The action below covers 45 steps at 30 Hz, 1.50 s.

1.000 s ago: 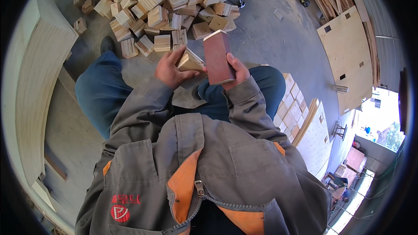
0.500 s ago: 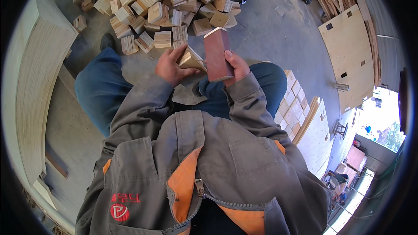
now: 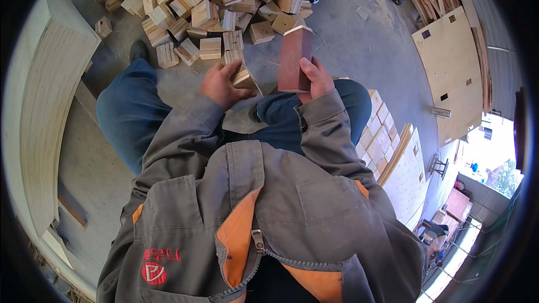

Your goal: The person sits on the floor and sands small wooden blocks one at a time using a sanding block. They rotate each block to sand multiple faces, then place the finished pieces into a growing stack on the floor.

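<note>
My left hand [image 3: 219, 86] is closed around a small plywood block [image 3: 243, 78], with the thumb on its near side and the fingers over the far side. In my right hand [image 3: 319, 81] is a sanding block [image 3: 293, 60], a wood block wrapped in reddish-brown sandpaper, held upright with the thumb across its face. A gap separates the sanding block from the plywood block. Both hands are in front of my bent knees.
Many plywood blocks [image 3: 205, 15] lie heaped on the floor ahead. Neat rows of blocks [image 3: 379, 132] stand by my right knee, beside a plywood sheet [image 3: 409, 174]. A tall stack of sheets [image 3: 48, 95] rises at the left. Panels with square holes [image 3: 449, 73] lean at the far right.
My right hand has moved the sanding block to the right and slightly away, widening the gap to the plywood block. My left hand has barely shifted.
</note>
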Available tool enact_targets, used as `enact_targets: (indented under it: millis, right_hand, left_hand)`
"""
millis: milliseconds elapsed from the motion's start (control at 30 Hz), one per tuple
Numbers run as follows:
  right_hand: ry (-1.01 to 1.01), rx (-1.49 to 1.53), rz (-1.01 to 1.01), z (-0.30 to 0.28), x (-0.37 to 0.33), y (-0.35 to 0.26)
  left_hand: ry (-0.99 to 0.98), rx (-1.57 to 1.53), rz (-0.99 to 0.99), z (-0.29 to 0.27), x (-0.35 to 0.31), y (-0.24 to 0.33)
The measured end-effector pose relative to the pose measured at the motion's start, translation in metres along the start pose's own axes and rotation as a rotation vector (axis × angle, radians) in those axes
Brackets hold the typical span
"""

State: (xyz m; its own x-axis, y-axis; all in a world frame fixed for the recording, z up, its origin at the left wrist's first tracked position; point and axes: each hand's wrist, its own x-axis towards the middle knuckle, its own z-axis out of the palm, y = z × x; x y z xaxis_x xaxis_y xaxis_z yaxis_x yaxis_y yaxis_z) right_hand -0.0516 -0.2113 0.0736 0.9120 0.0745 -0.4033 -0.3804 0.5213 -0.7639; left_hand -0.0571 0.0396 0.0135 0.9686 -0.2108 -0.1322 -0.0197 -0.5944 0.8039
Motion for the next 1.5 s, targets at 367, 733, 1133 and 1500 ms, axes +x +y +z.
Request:
enact_targets:
  millis: [367, 733, 1133, 1500]
  right_hand:
    - [-0.056, -0.505, -0.109, 0.005, 0.003, 0.022]
    - [-0.202, -0.955, -0.232, -0.003, 0.010, 0.044]
    - [-0.225, -0.887, -0.227, 0.014, 0.002, 0.026]
    - [-0.170, -0.822, -0.153, -0.008, -0.006, -0.002]
  left_hand:
    - [0.070, 0.060, -0.009, 0.002, -0.002, 0.006]
    - [0.154, 0.051, 0.082, 0.006, 0.000, -0.003]
    - [0.154, -0.211, 0.031, -0.007, 0.004, 0.004]
    - [0.135, -0.415, 0.064, -0.020, 0.009, 0.003]
